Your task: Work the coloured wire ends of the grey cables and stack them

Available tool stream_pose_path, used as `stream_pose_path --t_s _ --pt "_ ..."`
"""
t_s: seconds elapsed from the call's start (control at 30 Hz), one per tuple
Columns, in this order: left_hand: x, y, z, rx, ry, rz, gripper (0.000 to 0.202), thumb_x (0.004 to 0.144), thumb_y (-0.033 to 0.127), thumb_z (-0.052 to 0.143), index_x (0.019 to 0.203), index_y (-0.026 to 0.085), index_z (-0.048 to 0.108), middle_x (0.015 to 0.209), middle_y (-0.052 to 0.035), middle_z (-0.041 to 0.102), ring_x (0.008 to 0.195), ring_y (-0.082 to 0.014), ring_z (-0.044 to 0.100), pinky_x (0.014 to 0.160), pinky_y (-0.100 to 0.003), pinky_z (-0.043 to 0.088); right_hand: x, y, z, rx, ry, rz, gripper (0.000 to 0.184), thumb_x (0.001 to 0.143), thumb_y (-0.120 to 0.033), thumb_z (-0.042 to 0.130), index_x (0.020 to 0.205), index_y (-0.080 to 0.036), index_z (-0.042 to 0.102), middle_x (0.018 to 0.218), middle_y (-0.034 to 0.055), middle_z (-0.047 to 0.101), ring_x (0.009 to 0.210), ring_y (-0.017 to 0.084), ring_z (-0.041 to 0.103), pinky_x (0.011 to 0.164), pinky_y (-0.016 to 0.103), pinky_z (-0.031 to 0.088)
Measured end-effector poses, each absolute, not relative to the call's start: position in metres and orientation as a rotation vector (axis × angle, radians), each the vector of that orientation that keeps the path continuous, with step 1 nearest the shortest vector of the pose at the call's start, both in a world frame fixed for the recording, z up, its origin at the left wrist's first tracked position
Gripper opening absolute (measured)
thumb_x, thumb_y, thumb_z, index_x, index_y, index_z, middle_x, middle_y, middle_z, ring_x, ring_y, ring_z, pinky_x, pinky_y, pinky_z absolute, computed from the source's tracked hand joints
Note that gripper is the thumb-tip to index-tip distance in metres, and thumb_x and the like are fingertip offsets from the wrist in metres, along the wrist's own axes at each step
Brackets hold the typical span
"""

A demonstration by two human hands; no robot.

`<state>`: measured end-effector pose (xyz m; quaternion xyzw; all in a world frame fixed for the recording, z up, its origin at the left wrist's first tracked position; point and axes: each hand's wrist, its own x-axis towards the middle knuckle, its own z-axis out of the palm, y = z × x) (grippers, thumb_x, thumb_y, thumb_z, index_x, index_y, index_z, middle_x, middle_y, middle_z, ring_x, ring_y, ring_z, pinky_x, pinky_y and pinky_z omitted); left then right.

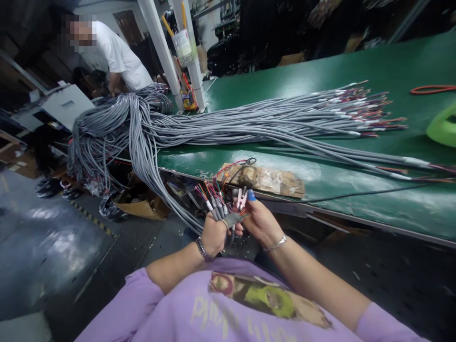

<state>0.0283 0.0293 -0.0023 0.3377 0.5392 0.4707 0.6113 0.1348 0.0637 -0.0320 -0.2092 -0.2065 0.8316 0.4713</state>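
A bundle of grey cables [218, 209] is gripped in my left hand [213, 235], just off the bench's front edge. Thin coloured wires [210, 189] fan out from the white-banded cable ends. A flat grey strip [232, 219] lies across the bundle beside my fingers. My right hand [262, 222], with a blue cover on one fingertip, is curled close to the wire ends. A small pale pink clip-like piece [242, 198] is at its fingertips; whether the fingers pinch this or a wire is too small to tell.
More grey cables [228, 124] stretch along the green bench [349, 204] and hang off its left end. A taped cardboard piece [263, 180] lies at the front edge, beside a black cord [342, 195]. A person in white [123, 57] stands far left, near a white post [160, 42].
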Motion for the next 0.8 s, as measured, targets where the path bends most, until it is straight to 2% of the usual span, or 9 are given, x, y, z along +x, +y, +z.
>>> stream_pose_path --t_s 0.2,0.3,0.47,0.53,0.67,0.8 --pt "0.028 0.029 0.0 0.811 1.211 1.113 0.051 0.049 0.059 0.08 0.044 0.015 0.054 0.039 -0.0018 0.055 0.037 -0.0121 0.055 0.037 -0.019 0.032 0.134 0.063 -0.037 -0.507 -0.499 2.024 0.045 0.071 -0.063 0.07 0.081 -0.02 0.063 0.053 -0.001 0.063 0.033 0.014 0.048 0.032 0.028 0.035" --pt "0.026 0.025 0.0 0.832 1.202 1.133 0.05 0.051 0.059 0.079 0.044 0.015 0.055 0.039 -0.0012 0.055 0.039 -0.0123 0.056 0.037 -0.02 0.034 0.137 0.063 -0.04 -0.52 -0.478 2.009 0.043 0.074 -0.063 0.067 0.083 -0.021 0.063 0.06 -0.0001 0.065 0.039 0.014 0.05 0.037 0.028 0.038" --pt "0.021 0.018 -0.009 0.862 1.207 1.111 0.047 0.057 0.057 0.078 0.049 0.014 0.06 0.045 -0.0033 0.061 0.038 -0.0112 0.055 0.04 -0.021 0.038 0.143 0.063 -0.041 -0.586 -0.446 1.906 0.031 0.073 -0.052 0.074 0.08 -0.022 0.067 0.076 0.0005 0.07 0.062 0.015 0.058 0.057 0.029 0.047" --pt "0.02 0.017 -0.011 0.864 1.22 1.109 0.046 0.057 0.057 0.077 0.052 0.014 0.062 0.047 -0.0037 0.062 0.038 -0.0116 0.055 0.04 -0.021 0.038 0.145 0.063 -0.038 -0.622 -0.482 1.882 0.029 0.073 -0.047 0.075 0.083 -0.021 0.069 0.079 0.001 0.07 0.063 0.015 0.058 0.058 0.029 0.047" --pt "0.02 0.016 -0.011 0.862 1.225 1.13 0.044 0.058 0.055 0.078 0.053 0.014 0.062 0.047 -0.0036 0.062 0.04 -0.0125 0.057 0.042 -0.022 0.042 0.145 0.063 -0.035 -0.69 -0.573 1.861 0.028 0.076 -0.045 0.071 0.088 -0.019 0.069 0.073 0.0017 0.067 0.06 0.015 0.056 0.055 0.029 0.045" --pt "0.021 0.018 -0.009 0.863 1.219 1.145 0.045 0.06 0.055 0.076 0.05 0.014 0.061 0.046 -0.0041 0.061 0.041 -0.013 0.058 0.042 -0.022 0.041 0.142 0.061 -0.038 -0.804 -0.591 1.646 0.035 0.066 -0.051 0.078 0.072 -0.019 0.065 0.061 -0.0025 0.059 0.055 0.012 0.049 0.053 0.026 0.041"
